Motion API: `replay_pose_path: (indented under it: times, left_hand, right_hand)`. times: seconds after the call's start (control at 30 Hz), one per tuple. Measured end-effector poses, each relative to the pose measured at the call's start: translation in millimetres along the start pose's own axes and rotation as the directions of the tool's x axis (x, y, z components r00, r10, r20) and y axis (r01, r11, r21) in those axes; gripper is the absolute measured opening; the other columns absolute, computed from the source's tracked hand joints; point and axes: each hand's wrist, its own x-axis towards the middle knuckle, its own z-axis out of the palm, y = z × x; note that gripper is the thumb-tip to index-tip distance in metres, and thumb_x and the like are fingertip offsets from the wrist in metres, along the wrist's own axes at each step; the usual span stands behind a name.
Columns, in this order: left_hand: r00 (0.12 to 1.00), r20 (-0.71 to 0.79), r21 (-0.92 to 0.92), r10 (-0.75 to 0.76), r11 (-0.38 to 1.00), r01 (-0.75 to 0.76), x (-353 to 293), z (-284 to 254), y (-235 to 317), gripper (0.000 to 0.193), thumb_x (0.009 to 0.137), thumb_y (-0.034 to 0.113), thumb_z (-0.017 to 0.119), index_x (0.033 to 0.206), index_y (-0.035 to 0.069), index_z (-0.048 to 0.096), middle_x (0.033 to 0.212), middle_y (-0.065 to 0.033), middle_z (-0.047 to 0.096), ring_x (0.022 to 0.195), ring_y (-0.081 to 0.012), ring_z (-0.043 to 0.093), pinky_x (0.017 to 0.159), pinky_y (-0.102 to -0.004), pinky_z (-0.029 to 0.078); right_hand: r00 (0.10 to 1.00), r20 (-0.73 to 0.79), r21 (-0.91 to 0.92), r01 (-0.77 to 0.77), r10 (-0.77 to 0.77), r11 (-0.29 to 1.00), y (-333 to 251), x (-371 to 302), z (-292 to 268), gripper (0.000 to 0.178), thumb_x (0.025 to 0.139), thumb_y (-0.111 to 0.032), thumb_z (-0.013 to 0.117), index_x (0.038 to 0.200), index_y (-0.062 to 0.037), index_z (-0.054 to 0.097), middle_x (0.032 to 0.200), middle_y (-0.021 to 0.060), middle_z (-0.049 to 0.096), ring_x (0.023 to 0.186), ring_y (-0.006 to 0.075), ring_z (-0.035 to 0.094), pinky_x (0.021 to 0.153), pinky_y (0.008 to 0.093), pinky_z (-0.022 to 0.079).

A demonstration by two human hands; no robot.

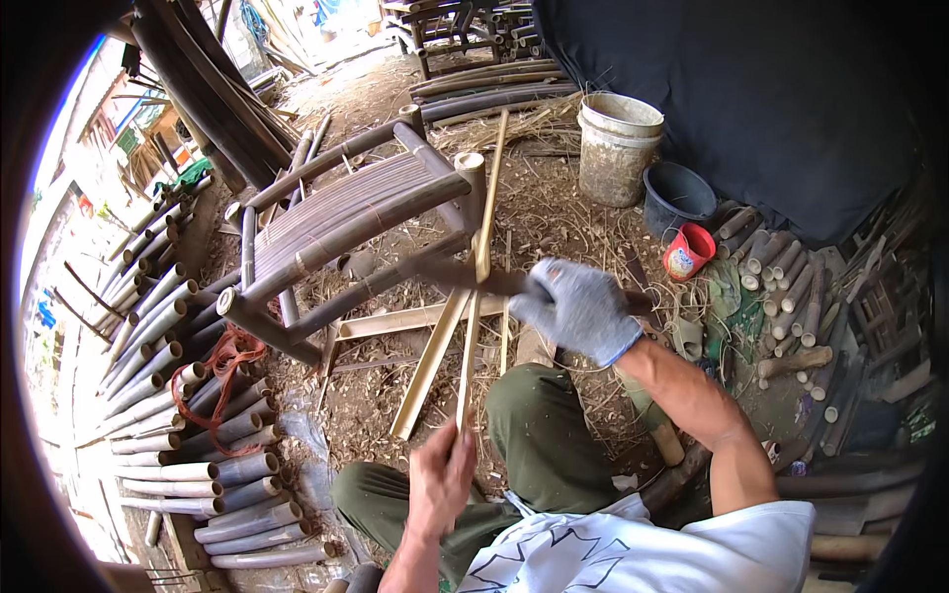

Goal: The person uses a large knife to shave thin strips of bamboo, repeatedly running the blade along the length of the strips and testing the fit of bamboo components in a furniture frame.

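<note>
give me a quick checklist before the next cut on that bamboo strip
1. Left hand grips the lower end of the bamboo strip: ok.
2. Gloved right hand closed on the knife handle: ok.
3. Blade meets the strip well above the bare left hand: ok.
4. Left hand has no glove: not ok.
5. Strip's top end clear of the bamboo chair: cannot tell, they overlap in the head view.
6. Knee out of the blade's path: cannot tell.

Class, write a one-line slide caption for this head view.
Gloved right hand sets a blade against a bamboo strip held by the bare left hand.
</note>
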Motion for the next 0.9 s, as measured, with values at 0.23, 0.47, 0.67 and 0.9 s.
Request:
replay_pose_path:
  times: [0.23, 0.47, 0.67, 0.9]
  left_hand:
    - [0.993, 0.055, -0.044, -0.101, 0.994, 0.104, -99.6, -30.2, -62.6, 0.037, 0.101, 0.012, 0.059, 0.132, -0.008, 0.058, 0.069, 0.0060, 0.053, 0.059, -0.0015, 0.045, 0.051, -0.0180, 0.033]
    - [0.997, -0.069, -0.122, -0.036, 0.992, 0.027, -22.9, -16.8, -21.2, 0.047, 0.107, 0.034, 0.047, 0.125, -0.008, 0.061, 0.051, 0.0023, 0.045, 0.037, -0.0061, 0.041, 0.035, -0.0221, 0.031]
    - [0.993, 0.119, -0.324, 0.010, 0.946, 0.030, 51.3, 13.0, 30.2, 0.040, 0.108, 0.037, 0.046, 0.097, 0.002, 0.062, 0.056, 0.0000, 0.051, 0.038, -0.0057, 0.041, 0.035, -0.0207, 0.031]
    - [0.983, 0.161, -0.201, -0.087, 0.972, 0.119, -5.2, 13.1, -5.2, 0.041, 0.108, 0.035, 0.047, 0.091, 0.001, 0.062, 0.053, -0.0007, 0.051, 0.038, -0.0054, 0.041, 0.036, -0.0219, 0.030]
  right_hand:
    - [0.975, -0.149, -0.050, -0.172, 0.163, 0.984, 86.6, 43.3, -31.3, 0.055, 0.096, -0.058, 0.052, 0.084, -0.0067, 0.067, 0.074, 0.0188, 0.068, 0.070, 0.0395, 0.067, 0.065, 0.0496, 0.052]
    - [0.980, -0.091, 0.252, -0.148, 0.176, 0.956, 20.8, 23.8, -36.0, 0.047, 0.096, -0.050, 0.059, 0.082, -0.0057, 0.062, 0.072, 0.0166, 0.063, 0.072, 0.0343, 0.067, 0.063, 0.0448, 0.052]
    - [0.992, -0.075, 0.189, 0.112, -0.099, 0.976, -47.7, -25.5, 2.2, 0.042, 0.087, -0.054, 0.068, 0.089, -0.0121, 0.062, 0.075, 0.0095, 0.063, 0.072, 0.0300, 0.068, 0.061, 0.0431, 0.052]
    - [0.980, -0.028, 0.112, -0.191, 0.195, 0.975, 7.1, 21.9, -11.2, 0.044, 0.094, -0.054, 0.061, 0.091, -0.0098, 0.063, 0.072, 0.0136, 0.065, 0.066, 0.0320, 0.067, 0.058, 0.0429, 0.051]
